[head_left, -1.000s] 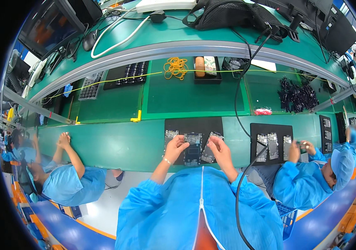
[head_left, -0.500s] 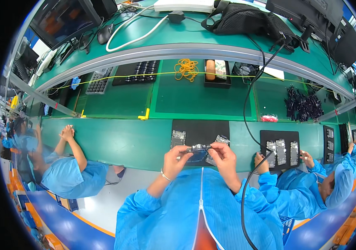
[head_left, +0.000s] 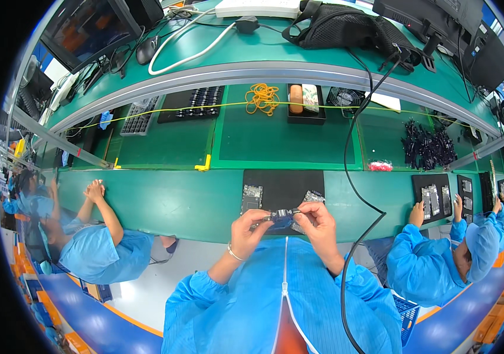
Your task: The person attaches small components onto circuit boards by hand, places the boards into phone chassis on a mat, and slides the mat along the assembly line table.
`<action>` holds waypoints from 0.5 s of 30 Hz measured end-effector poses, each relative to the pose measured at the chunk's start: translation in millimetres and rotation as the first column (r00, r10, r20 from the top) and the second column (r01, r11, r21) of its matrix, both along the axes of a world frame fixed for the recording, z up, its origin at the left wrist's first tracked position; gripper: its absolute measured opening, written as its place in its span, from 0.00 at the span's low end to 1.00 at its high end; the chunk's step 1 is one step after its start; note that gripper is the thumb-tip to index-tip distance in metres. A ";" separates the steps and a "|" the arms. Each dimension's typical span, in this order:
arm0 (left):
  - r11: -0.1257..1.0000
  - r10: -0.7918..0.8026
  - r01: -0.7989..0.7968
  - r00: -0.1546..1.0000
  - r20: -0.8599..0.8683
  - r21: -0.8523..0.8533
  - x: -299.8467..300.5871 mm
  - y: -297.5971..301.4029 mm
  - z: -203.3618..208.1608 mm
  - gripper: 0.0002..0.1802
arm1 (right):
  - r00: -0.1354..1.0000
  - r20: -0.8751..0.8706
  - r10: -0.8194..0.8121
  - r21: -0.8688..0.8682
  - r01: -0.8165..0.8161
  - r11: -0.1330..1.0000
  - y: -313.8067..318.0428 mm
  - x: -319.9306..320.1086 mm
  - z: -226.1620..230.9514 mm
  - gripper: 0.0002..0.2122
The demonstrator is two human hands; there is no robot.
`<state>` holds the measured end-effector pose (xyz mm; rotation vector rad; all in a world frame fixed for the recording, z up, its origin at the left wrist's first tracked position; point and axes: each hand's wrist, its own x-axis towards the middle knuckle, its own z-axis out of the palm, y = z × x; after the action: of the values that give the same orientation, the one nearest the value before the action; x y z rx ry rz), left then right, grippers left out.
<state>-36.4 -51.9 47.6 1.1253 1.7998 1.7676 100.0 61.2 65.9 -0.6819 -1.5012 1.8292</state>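
Note:
Between my two hands, over the near edge of the green bench, is a small dark electronic part [head_left: 282, 215] with silvery bits; its exact kind is too small to make out. My left hand [head_left: 247, 231] pinches its left end between thumb and fingers. The right end is pinched by my right hand [head_left: 319, 229]. Beneath lies a black mat [head_left: 284, 183]. One circuit board [head_left: 252, 197] rests on its left side, and another circuit board [head_left: 313, 197] on its right, both partly covered by my hands.
A black cable [head_left: 376, 207] hangs down past my right arm. To the right, a co-worker's hands hold a black tray [head_left: 420, 187] of circuit boards. Another person's clasped hands [head_left: 94, 190] rest at left. A metal rail [head_left: 264, 72] crosses above orange cords [head_left: 262, 98] at the back.
The co-worker on the right has shifted the black tray of boards farther right, away from me. The part in my fingers has turned slightly; my hands stay nearly in place.

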 end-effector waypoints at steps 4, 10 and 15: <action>0.994 -0.090 0.097 0.988 -0.126 0.049 -5.5 3.1 7.9 0.11 | 1.000 0.000 -0.024 0.065 0.024 0.998 5.4 6.4 -6.2 0.06; 0.974 -0.145 0.148 0.989 0.030 -0.173 -7.3 29.8 -46.9 0.11 | 0.965 0.260 0.024 0.110 -0.054 0.992 28.4 17.1 -44.2 0.10; 0.905 -0.107 0.193 0.966 0.237 -0.378 -33.2 84.0 -154.6 0.16 | 0.925 0.332 -0.187 0.029 0.188 0.982 47.5 52.1 -118.0 0.16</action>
<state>-69.6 32.1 -107.0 0.8492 1.7809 1.2952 152.2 108.7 -52.1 -1.1434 -1.5800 1.6278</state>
